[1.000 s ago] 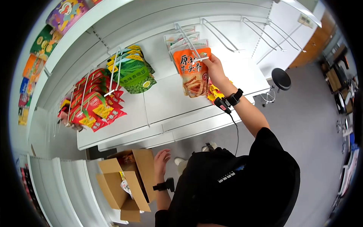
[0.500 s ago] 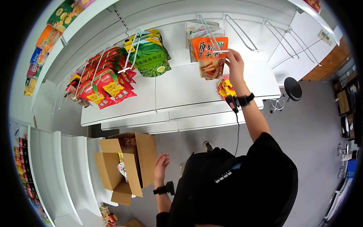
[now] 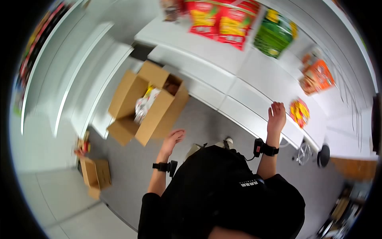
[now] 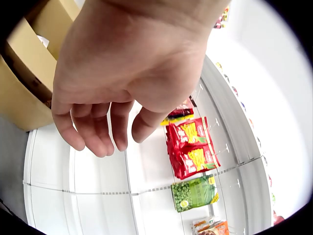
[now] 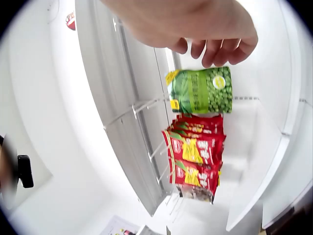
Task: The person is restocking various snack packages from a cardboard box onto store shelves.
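Observation:
My right hand (image 3: 277,117) is off the orange snack pouch (image 3: 319,77) and holds nothing, its fingers loosely bent over the shelf's front edge. Beside it, a red-and-yellow snack packet (image 3: 299,112) lies on the white shelf. The orange pouch hangs farther back. My left hand (image 3: 172,142), also holding nothing, is beside the open cardboard box (image 3: 167,115); in the left wrist view its fingers (image 4: 93,132) droop loosely. Inside the box are a white-and-silver packet (image 3: 144,108) and a bit of yellow packaging. Green pea pouches (image 3: 274,35) and red snack bags (image 3: 234,24) hang along the display.
White shelf tiers (image 3: 93,85) stand at the left. A smaller open cardboard box (image 3: 97,175) sits on the floor at lower left. At the right is a black stool (image 3: 323,155). Wire hooks (image 5: 146,105) stick out from the display's back panel.
My right hand has let go of the orange pouch and drawn back toward my body. The head view has swung left, toward the cardboard box. My left hand stays near the box, still holding nothing.

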Demonstrator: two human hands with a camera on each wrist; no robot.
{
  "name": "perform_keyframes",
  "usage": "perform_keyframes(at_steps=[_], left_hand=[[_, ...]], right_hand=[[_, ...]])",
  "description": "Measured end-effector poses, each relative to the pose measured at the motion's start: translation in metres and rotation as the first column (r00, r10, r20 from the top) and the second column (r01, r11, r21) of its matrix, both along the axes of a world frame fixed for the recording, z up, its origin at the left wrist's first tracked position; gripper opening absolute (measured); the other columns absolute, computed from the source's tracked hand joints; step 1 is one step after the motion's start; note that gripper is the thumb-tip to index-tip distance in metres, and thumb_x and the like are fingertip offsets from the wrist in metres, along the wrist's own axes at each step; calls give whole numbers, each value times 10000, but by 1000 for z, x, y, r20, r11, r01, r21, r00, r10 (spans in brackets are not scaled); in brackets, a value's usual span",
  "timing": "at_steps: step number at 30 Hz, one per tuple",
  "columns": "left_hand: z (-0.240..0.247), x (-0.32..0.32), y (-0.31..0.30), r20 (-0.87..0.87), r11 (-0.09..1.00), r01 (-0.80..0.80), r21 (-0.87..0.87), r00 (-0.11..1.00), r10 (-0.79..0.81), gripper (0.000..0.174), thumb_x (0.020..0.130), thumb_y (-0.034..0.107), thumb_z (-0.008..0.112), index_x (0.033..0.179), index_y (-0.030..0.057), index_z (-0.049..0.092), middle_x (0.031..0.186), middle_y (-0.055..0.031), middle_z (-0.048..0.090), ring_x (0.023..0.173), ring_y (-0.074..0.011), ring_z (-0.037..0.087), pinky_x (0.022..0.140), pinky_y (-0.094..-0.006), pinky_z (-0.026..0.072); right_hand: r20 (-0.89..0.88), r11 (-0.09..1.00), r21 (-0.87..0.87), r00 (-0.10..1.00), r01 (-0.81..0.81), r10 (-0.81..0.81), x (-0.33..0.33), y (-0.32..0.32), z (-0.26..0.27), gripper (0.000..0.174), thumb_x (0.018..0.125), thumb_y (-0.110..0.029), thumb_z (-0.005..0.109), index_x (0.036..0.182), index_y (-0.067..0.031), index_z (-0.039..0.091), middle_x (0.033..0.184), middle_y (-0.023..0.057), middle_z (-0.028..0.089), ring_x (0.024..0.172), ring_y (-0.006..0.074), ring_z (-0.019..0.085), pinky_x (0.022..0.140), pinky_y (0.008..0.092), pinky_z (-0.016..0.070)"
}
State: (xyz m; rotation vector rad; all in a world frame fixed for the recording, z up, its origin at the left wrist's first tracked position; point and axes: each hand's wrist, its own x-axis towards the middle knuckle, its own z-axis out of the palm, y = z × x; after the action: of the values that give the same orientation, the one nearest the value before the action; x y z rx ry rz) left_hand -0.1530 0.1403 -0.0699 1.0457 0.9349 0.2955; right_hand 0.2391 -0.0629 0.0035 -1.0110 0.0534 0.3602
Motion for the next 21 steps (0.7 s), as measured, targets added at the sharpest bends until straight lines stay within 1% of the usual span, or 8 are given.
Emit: perform_keyframes(at_steps=[2, 5, 8, 11, 12, 18, 19, 21], left_hand=[[-14, -37, 9, 14, 999, -41, 0, 999, 41, 268, 915, 226, 528, 1094, 42, 603, 1050, -37, 630, 902, -111, 572, 802, -266, 456], [-9, -81, 14, 16, 980, -196, -10, 980, 196, 257, 917, 226, 522, 1080, 46, 607, 1056, -38, 628, 904, -120, 574, 808, -271, 457], [-3, -124, -6, 24, 935, -347, -78, 937, 350, 243, 904, 243, 534, 1051, 70, 618, 1046, -20, 631, 926, -122, 568, 827, -284, 447], [-6, -158, -26, 16, 878, -472, -76, 880, 475, 233, 906, 238, 530, 1047, 72, 616, 1049, -24, 630, 926, -128, 569, 829, -288, 447], [-27, -155, -13, 28, 867, -489, -98, 869, 494, 234, 906, 238, 530, 1047, 72, 614, 1050, -26, 629, 928, -129, 569, 830, -289, 447], [-18, -184, -22, 20, 753, -644, -133, 758, 652, 239, 907, 237, 526, 1054, 66, 608, 1059, -36, 626, 944, -143, 568, 843, -300, 446], [-41, -170, 1, 16, 752, -644, -141, 758, 652, 241, 907, 236, 525, 1056, 65, 607, 1061, -38, 625, 947, -145, 568, 846, -302, 446], [-40, -180, 11, 9, 729, -671, -136, 735, 678, 247, 907, 240, 524, 1060, 63, 606, 1063, -40, 625, 951, -150, 568, 852, -307, 445]], right_hand=[[-27, 993, -25, 993, -117, 116, -24, 34, -10, 237, 887, -292, 587, 982, -75, 577, 989, 51, 608, 977, 179, 538, 861, 334, 408], [-109, 957, -46, 953, -288, 282, -63, 93, -10, 227, 885, -281, 588, 975, -73, 575, 977, 53, 606, 976, 181, 535, 865, 335, 406], [-101, 901, -50, 900, -431, 425, -91, 139, 2, 223, 881, -274, 589, 967, -69, 570, 974, 57, 605, 973, 189, 535, 869, 342, 409], [-81, 813, -58, 814, -579, 575, -122, 183, 17, 230, 879, -274, 591, 962, -61, 562, 976, 68, 603, 957, 187, 537, 870, 338, 411], [-62, 786, -77, 790, -613, 610, -124, 209, 5, 231, 878, -275, 591, 959, -60, 560, 976, 70, 603, 953, 186, 539, 868, 337, 412], [-122, 595, -38, 595, -803, 794, -185, 290, 10, 205, 882, -264, 570, 950, -72, 558, 970, 68, 602, 940, 183, 547, 856, 333, 416], [-149, 580, -25, 577, -814, 803, -175, 313, -13, 203, 882, -264, 569, 949, -72, 558, 968, 69, 601, 940, 184, 548, 855, 333, 417], [-202, 518, 24, 503, -855, 840, -192, 336, -19, 201, 883, -262, 567, 948, -73, 558, 964, 71, 600, 939, 185, 549, 853, 333, 420]])
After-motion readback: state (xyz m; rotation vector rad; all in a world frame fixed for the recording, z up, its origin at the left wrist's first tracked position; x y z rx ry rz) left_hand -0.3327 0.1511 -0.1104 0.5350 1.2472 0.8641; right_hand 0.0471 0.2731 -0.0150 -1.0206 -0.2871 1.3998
